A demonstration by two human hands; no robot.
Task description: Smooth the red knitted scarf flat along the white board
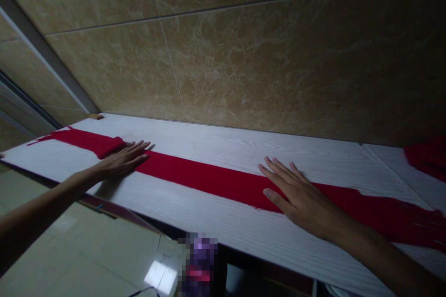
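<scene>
A long red scarf (205, 177) with fringed ends lies stretched lengthwise along a white wood-grain table. My left hand (123, 160) rests flat across it towards the left, fingers extended; just beyond that hand the cloth is bunched into a raised fold. Over the right part of the scarf is my right hand (291, 192), palm down with its fingers spread. Whether that palm presses on the cloth or hovers just above it, I cannot tell. Loose fringe shows at the far left end and at the right edge of the view.
The white table (223, 227) runs along a brown marbled tile wall (244, 69). More red cloth (427, 155) lies at the far right. A small brown block (95, 116) sits at the back left corner. Below the front edge is a pale tiled floor (114, 250).
</scene>
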